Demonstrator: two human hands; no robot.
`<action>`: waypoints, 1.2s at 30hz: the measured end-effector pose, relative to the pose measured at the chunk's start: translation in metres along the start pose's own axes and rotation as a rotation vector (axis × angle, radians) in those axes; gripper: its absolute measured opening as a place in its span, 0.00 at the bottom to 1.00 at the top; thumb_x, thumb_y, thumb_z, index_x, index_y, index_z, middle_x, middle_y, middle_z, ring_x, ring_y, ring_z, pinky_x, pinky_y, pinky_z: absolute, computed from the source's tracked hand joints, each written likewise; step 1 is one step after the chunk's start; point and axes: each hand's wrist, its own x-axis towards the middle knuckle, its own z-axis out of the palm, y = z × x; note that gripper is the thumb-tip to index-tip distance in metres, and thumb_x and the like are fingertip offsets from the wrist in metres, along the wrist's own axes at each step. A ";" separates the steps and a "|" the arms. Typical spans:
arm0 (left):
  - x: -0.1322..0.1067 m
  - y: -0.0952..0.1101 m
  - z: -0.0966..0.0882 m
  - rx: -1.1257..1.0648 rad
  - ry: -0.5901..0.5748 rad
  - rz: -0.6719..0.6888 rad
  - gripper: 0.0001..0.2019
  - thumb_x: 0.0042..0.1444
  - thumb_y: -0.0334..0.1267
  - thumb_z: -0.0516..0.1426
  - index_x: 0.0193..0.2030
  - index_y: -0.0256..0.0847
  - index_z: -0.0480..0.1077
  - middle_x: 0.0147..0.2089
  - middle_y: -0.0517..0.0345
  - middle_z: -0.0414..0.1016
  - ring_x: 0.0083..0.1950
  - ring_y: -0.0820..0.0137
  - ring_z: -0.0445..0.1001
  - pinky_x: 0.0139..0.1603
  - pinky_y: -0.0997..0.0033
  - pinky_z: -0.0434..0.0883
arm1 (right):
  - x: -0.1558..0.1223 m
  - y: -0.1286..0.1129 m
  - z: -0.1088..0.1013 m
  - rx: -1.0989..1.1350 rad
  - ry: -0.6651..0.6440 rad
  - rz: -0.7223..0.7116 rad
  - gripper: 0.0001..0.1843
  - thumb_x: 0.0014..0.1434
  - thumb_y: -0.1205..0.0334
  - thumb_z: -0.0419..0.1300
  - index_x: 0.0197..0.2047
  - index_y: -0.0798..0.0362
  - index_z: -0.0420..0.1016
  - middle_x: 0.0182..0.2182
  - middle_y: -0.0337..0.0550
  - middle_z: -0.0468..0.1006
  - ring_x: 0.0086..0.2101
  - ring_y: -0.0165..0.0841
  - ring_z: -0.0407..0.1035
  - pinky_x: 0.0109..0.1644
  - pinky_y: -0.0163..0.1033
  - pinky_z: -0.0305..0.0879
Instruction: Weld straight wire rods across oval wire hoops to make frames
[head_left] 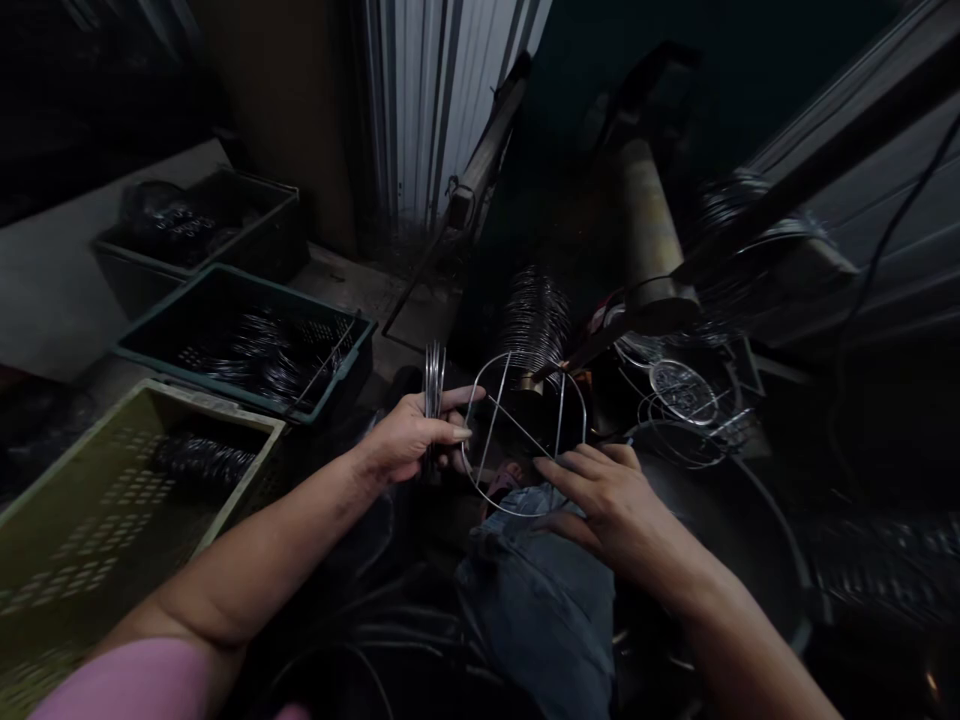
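In the head view, one wire ring (517, 426) is occupying the space between the two hands, above a denim-covered leg (540, 590). It is showing a thin, round, silvery rim. Three straight wires are appearing within its outline: two are running roughly lengthwise, and one is slanting between them toward the right hand (604, 490).

The left hand (412, 435) is grasping one wire bundle (433, 385), holding it roughly upright; the individual wires are lying too close together to count. The thumb and index finger of this hand are also meeting the left side of the ring's rim. The right hand is reaching across the lower right of the rim, its index fingertip lying at the end of the slanting wire; whether its fingers are clenching the rim cannot be told.

Beyond the ring, one row of wire loops (536, 315) is hanging, its loops too dense to count.

Three containers are standing on the left. The yellow-green crate (97, 500) is holding one coiled bunch (204, 458) near its far right corner. The dark green crate (217, 385) is holding a heap of wire pieces (259, 350), uncountable, toward its right edge. The grey box (146, 262) is holding dark, indistinct items.
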 end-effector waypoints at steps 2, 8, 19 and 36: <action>0.000 -0.001 0.000 -0.020 0.003 -0.003 0.26 0.44 0.27 0.59 0.53 0.40 0.67 0.24 0.66 0.63 0.21 0.77 0.68 0.19 0.78 0.60 | 0.001 0.001 0.002 0.003 0.007 -0.007 0.22 0.52 0.59 0.67 0.48 0.56 0.68 0.35 0.45 0.73 0.37 0.38 0.64 0.43 0.44 0.51; -0.002 -0.006 -0.001 -0.058 0.071 -0.049 0.24 0.47 0.31 0.59 0.54 0.41 0.66 0.27 0.60 0.69 0.22 0.76 0.70 0.20 0.79 0.60 | -0.005 -0.008 -0.007 -0.075 0.002 -0.014 0.16 0.57 0.59 0.61 0.47 0.54 0.69 0.34 0.45 0.73 0.36 0.39 0.65 0.42 0.45 0.50; -0.018 -0.057 -0.011 -0.390 0.164 -0.160 0.17 0.52 0.42 0.57 0.45 0.34 0.70 0.29 0.54 0.71 0.28 0.69 0.74 0.26 0.74 0.66 | 0.095 -0.043 -0.014 -0.315 -0.040 -0.226 0.14 0.59 0.70 0.53 0.48 0.57 0.70 0.39 0.49 0.75 0.39 0.39 0.63 0.40 0.44 0.48; -0.023 -0.042 -0.009 -0.025 0.147 -0.096 0.22 0.41 0.32 0.64 0.47 0.34 0.72 0.27 0.55 0.73 0.25 0.73 0.71 0.29 0.72 0.71 | 0.000 -0.026 0.053 1.431 0.451 0.961 0.21 0.43 0.47 0.66 0.29 0.58 0.73 0.16 0.36 0.63 0.16 0.24 0.51 0.18 0.30 0.40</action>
